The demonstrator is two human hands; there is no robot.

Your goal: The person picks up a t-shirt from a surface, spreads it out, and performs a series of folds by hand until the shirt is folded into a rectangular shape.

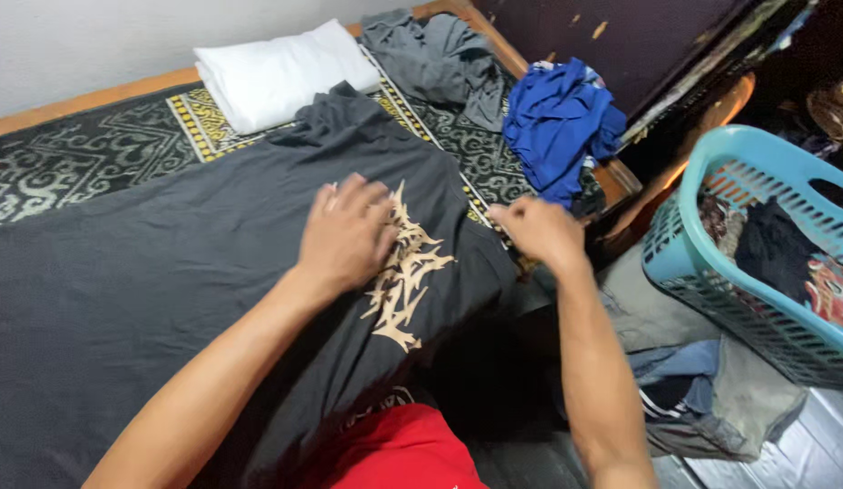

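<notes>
A black t-shirt (pixel 186 235) with a tan spiky print (pixel 405 281) lies spread over a patterned bed. My left hand (pixel 344 234) rests flat on the shirt, fingers apart, just left of the print. My right hand (pixel 537 228) pinches the shirt's edge at the bed's right side, fingers closed on the cloth.
A white pillow (pixel 281 72) lies at the bed's head, with a grey garment (pixel 440 54) and a crumpled blue garment (pixel 557 118) beside it. A teal laundry basket (pixel 702 263) of clothes stands at the right. More clothes (pixel 693 380) lie on the floor.
</notes>
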